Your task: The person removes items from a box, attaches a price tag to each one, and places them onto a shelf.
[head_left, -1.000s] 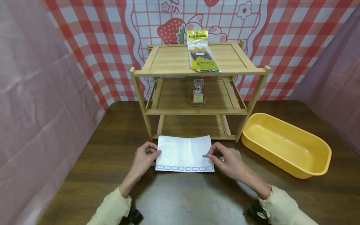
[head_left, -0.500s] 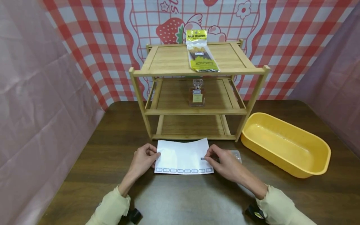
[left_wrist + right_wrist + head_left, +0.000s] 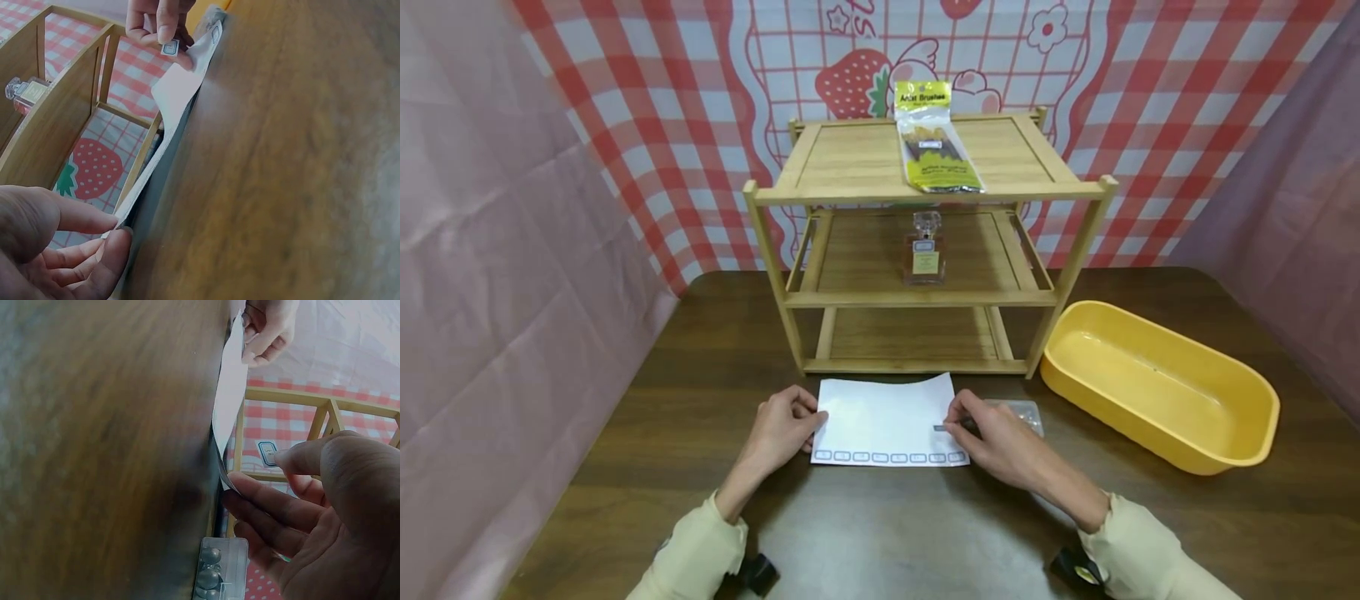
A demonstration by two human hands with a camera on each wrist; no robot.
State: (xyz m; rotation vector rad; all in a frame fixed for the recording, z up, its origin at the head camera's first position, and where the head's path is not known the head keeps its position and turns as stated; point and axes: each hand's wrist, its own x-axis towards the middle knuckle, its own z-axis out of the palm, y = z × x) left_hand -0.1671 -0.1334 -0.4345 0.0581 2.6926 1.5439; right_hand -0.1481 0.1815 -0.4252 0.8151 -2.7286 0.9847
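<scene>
A white label sheet (image 3: 880, 417), with a row of blue-framed labels along its near edge, lies low over the table. My left hand (image 3: 781, 429) pinches its left edge between thumb and fingers. Between the thumb and index finger of my right hand (image 3: 1000, 435) is a small blue-bordered sticker (image 3: 269, 453), held up from the sheet. The right hand's other fingers are at the sheet's curled right edge. Partly behind that hand sits a clear plastic box (image 3: 234, 565) with several silver balls inside.
A three-tier wooden shelf (image 3: 917, 298) stands just beyond the sheet. It bears an artist brush pack (image 3: 938, 158) on top and a perfume bottle (image 3: 925, 250) on the middle tier. A yellow basin (image 3: 1157, 421) is at the right.
The sheet has come down and slightly nearer, its far edge lower. My right hand has shifted a little left and nearer with the sticker, uncovering more of the clear box.
</scene>
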